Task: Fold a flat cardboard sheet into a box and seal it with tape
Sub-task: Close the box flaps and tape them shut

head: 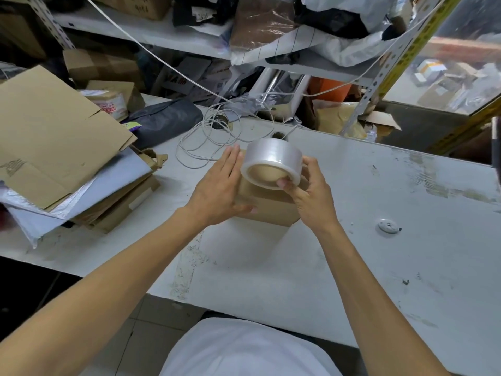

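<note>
A small brown cardboard box (267, 207) stands folded on the white table (352, 240), mostly hidden behind my hands. My left hand (219, 188) lies flat against the box's left side, fingers straight and pointing away, thumb along its near edge. My right hand (311, 194) grips a roll of clear packing tape (271, 164) just above the box, thumb hooked into the brown core and fingers round the far side. The roll's open end faces me.
A stack of flat cardboard sheets (54, 137) and white mailers (89, 191) lies at the left. A coiled white cable (214, 137) lies behind the box. Cluttered shelves (189, 36) rise at the back. A small round cap (388, 226) sits at the right.
</note>
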Motion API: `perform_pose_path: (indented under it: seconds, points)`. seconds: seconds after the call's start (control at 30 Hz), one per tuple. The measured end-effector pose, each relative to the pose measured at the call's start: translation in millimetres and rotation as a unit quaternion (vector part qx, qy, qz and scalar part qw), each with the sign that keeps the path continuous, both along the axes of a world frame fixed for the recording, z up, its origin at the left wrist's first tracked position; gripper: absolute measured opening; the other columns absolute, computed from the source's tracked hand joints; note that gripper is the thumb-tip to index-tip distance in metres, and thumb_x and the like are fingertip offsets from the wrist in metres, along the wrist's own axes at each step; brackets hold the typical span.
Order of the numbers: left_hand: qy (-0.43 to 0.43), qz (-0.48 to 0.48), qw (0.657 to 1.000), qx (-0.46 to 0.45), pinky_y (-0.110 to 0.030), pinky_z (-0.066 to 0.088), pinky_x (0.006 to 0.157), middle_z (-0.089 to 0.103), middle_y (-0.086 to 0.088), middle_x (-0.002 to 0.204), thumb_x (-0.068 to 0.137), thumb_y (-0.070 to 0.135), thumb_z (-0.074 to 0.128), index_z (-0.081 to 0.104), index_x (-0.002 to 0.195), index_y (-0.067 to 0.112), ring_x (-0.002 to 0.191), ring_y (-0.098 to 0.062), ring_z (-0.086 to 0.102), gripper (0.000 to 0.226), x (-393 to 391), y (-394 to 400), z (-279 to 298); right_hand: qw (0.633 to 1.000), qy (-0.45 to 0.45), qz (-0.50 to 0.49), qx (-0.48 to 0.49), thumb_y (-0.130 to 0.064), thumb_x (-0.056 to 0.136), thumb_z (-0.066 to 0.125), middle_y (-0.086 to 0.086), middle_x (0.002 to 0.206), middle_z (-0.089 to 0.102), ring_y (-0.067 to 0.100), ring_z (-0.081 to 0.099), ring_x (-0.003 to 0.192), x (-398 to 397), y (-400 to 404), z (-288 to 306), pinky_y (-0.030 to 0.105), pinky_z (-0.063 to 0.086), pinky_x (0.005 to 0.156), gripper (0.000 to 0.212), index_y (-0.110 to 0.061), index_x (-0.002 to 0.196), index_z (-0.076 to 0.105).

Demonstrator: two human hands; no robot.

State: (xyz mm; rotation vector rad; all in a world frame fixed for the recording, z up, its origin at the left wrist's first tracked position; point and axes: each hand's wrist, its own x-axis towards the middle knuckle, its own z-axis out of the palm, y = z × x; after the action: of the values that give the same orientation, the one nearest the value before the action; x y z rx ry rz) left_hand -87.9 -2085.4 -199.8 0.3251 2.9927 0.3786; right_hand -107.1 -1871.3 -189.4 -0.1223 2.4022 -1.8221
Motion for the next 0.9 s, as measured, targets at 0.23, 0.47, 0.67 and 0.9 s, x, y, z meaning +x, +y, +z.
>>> perform_pose_path:
  seconds: [0.23,0.47,0.67,0.9]
  points:
    - [0.022,-0.007,1.000,0.001,-0.039,0.007,0.126,-0.001,-0.016,0.166,0.080,0.059,0.071,0.002,0.157,0.001,0.155,-0.026,-0.003,0.119,3,-2,-2,1.000,-0.010,0.002,0.006,-0.049,0.072,0.082,-0.004,0.120,0.062,0.008,0.061,0.109,-1,4,4,0.032,0.054,0.082,0.051,-0.042,0.114,0.053]
    - [0.013,-0.009,1.000,-0.026,-0.043,0.013,0.125,-0.002,-0.013,0.167,0.085,0.060,0.064,0.005,0.158,0.003,0.155,-0.025,-0.003,0.110,2,-3,-6,0.999,-0.013,0.040,0.008,-0.026,0.078,0.082,-0.013,0.115,0.062,0.000,0.055,0.114,-6,27,15,0.028,0.047,0.090,0.048,-0.025,0.117,0.054]
    - [0.003,0.001,0.999,-0.047,-0.044,0.011,0.125,-0.005,-0.011,0.167,0.086,0.060,0.061,0.000,0.158,0.005,0.155,-0.023,-0.006,0.109,-1,-1,-5,0.998,0.008,0.054,0.011,-0.015,0.077,0.083,-0.009,0.110,0.060,0.019,0.058,0.113,-13,60,25,0.038,0.050,0.089,0.045,-0.019,0.112,0.055]
    - [0.009,0.008,0.999,-0.049,-0.042,0.008,0.126,-0.006,-0.009,0.167,0.087,0.060,0.059,0.000,0.158,0.007,0.155,-0.022,-0.006,0.107,2,0,-7,0.996,0.001,0.091,0.021,-0.008,0.074,0.083,0.007,0.118,0.058,0.017,0.056,0.111,-21,94,48,0.035,0.055,0.083,0.052,-0.029,0.115,0.059]
